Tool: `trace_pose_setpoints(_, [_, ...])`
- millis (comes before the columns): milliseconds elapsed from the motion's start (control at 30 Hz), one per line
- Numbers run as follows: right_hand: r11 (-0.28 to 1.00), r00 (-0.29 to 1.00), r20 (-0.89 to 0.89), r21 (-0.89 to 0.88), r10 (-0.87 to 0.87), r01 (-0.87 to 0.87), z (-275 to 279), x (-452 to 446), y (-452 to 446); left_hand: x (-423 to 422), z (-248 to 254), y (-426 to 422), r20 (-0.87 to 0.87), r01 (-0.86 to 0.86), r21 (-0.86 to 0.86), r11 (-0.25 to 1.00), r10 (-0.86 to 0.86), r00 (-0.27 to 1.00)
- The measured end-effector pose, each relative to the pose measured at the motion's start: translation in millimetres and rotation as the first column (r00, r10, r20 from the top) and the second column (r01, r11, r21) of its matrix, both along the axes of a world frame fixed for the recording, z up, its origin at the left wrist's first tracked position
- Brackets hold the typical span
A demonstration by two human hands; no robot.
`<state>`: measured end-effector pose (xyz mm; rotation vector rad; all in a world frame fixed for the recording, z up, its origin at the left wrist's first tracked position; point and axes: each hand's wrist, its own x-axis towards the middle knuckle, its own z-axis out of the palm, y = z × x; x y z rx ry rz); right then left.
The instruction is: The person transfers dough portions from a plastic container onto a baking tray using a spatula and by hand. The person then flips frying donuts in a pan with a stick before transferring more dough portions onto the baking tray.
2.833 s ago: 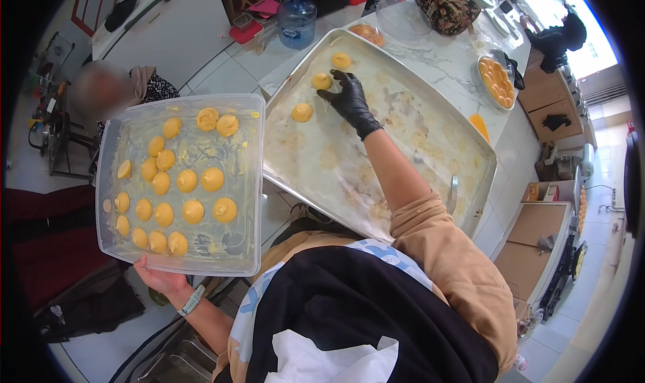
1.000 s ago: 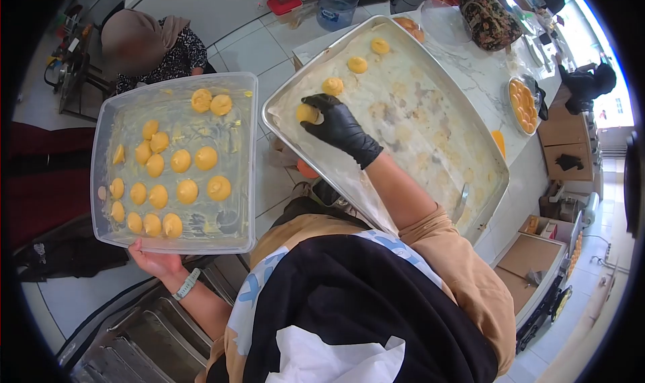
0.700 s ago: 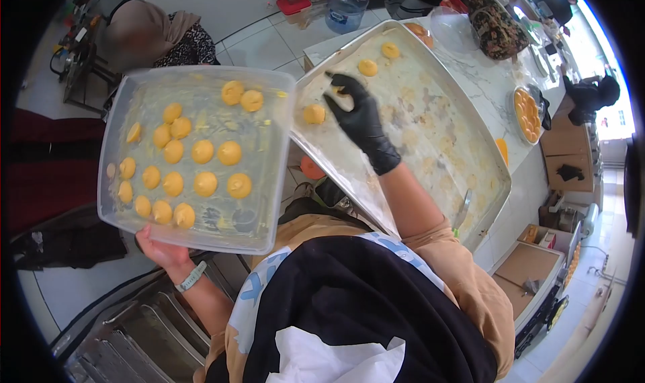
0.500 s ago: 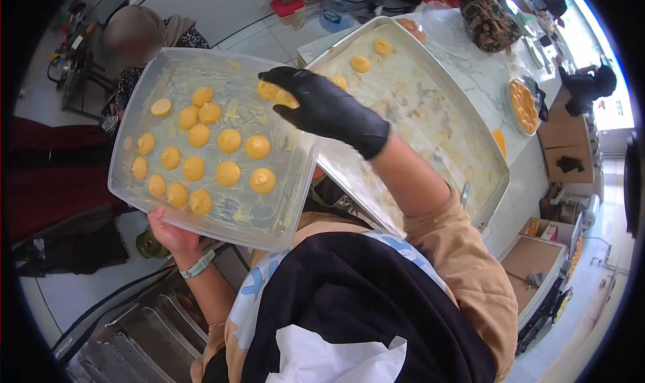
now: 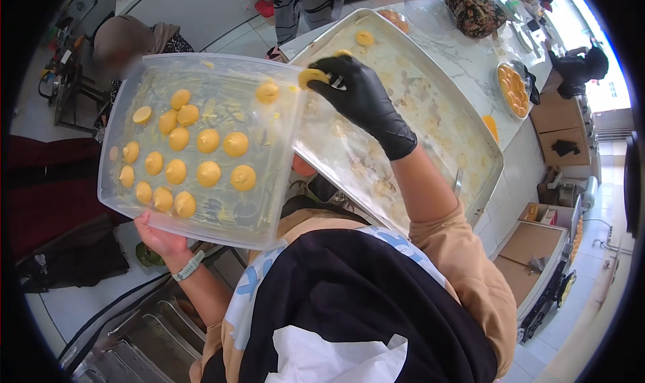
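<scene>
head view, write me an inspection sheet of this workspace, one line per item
Surface: marble-look counter under part of a paper-lined metal tray; paper stained
Job's things: plastic tub of yellow pastries; two more on the tray, one partly hidden
Clutter: metal utensil on the tray; floral bag on the counter
Hands: bare left hand holds the tub's near edge; black-gloved right hand grips one pastry
Cables: nothing seen across tub or tray
Surroundings: a person at upper left, another's legs beyond the tray

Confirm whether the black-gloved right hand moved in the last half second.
Yes: against the metal baking tray, the right hand has moved rightward in view, from over the plastic container to the tray's left side, holding a yellow pastry.
</scene>
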<state>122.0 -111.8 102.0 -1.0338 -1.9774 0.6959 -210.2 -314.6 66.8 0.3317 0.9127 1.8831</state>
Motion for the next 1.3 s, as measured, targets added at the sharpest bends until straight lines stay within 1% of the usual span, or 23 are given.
trace_pose_setpoints(33, [0.998,0.997,0.062,-0.008,-0.056,0.056,-28,8,1,-3,-1,-3,-0.004,-0.027,-0.025,0.999,0.027,1.000])
trace_pose_setpoints(67, [0.996,0.995,0.049,-0.019,-0.085,0.086,-54,12,-4,-6,-2,-5,-0.011,-0.051,-0.051,0.997,0.050,0.999])
trace_pose_setpoints(133, [0.974,0.973,0.163,0.184,-0.162,0.131,-102,16,-17,-9,-3,-7,-0.087,-0.157,-0.074,0.985,0.150,0.985])
trace_pose_setpoints(167, [0.981,0.978,0.174,0.175,-0.112,0.081,-109,19,-25,-8,-4,-7,-0.124,-0.213,-0.079,0.974,0.203,0.971])
trace_pose_setpoints(233, [0.992,0.981,0.194,0.122,0.008,-0.032,-121,25,-36,-5,-4,-8,-0.156,-0.257,-0.098,0.961,0.240,0.958])
trace_pose_setpoints(267, [0.992,0.983,0.179,0.114,0.031,-0.052,-124,28,-36,-4,-4,-8,-0.173,-0.279,-0.105,0.954,0.259,0.950])
trace_pose_setpoints(333, [0.992,0.986,0.149,0.094,0.069,-0.084,-124,34,-40,-4,-4,-9,-0.165,-0.283,-0.104,0.953,0.264,0.950])
trace_pose_setpoints(367, [0.996,0.988,0.128,0.030,0.083,-0.087,-125,37,-37,-3,-5,-9,-0.157,-0.284,-0.102,0.953,0.267,0.951])
trace_pose_setpoints(467, [0.992,0.976,0.207,0.089,0.067,-0.087,-123,35,-36,0,-9,-7,-0.156,-0.286,-0.100,0.953,0.268,0.951])
trace_pose_setpoints(500, [0.993,0.959,0.258,-0.003,0.115,-0.118,-120,34,-37,0,-9,-7,-0.157,-0.285,-0.099,0.954,0.267,0.951])
trace_pose_setpoints(600, [0.992,0.971,0.206,-0.060,0.124,-0.113,-131,31,-36,0,-5,-8,-0.162,-0.281,-0.099,0.955,0.263,0.951])
trace_pose_setpoints(700, [0.984,0.968,0.198,-0.125,0.153,-0.130,-127,35,-42,4,0,-8,-0.131,-0.230,-0.096,0.968,0.216,0.967])
trace_pose_setpoints(800, [0.999,0.998,0.058,0.005,0.031,-0.031,-113,31,-45,-1,-5,-13,-0.061,-0.136,-0.080,0.988,0.131,0.990])
trace_pose_setpoints(833, [0.999,0.999,-0.033,0.021,-0.027,0.028,-92,26,-42,1,-4,-12,-0.054,-0.119,-0.068,0.991,0.116,0.992])
trace_pose_setpoints(867, [0.995,0.995,-0.077,0.068,-0.070,0.076,-68,20,-38,3,-3,-11,-0.047,-0.103,-0.058,0.993,0.100,0.994])
trace_pose_setpoints(933, [0.991,0.989,-0.146,0.135,0.034,-0.014,-23,0,-33,1,-1,-12,-0.040,-0.078,-0.044,0.996,0.076,0.996])
trace_pose_setpoints(1000, [0.954,0.943,-0.149,0.095,0.297,-0.285,-8,-26,-29,4,2,-7,-0.045,-0.045,-0.028,0.999,0.044,0.998])
trace_pose_setpoints(1033, [0.941,0.945,0.101,0.104,0.311,-0.321,-1,-38,-32,7,7,-8,-0.053,-0.034,-0.023,0.999,0.033,0.998])
trace_pose_setpoints(1067, [0.926,0.936,0.274,0.243,0.220,-0.288,-15,-49,-28,10,10,-7,-0.061,-0.024,-0.019,1.000,0.023,0.998])
trace_pose_setpoints(1100, [0.943,0.880,0.457,0.216,0.132,-0.254,-21,-57,-26,12,11,-7,-0.061,-0.015,-0.011,1.000,0.015,0.998])
trace_pose_setpoints(1133, [0.957,0.782,0.622,0.195,0.049,-0.214,-24,-63,-23,13,10,-8,-0.061,-0.008,-0.005,1.000,0.008,0.998])
trace_pose_setpoints(1233, [0.947,0.678,0.734,0.180,0.050,-0.265,-32,-69,-10,14,13,-7,-0.073,-0.003,-0.010,1.000,0.003,0.997])
trace_pose_setpoints(1300, [0.896,0.754,0.654,0.293,0.067,-0.333,-39,-59,-5,16,12,-5,-0.087,-0.018,-0.027,0.999,0.015,0.996])
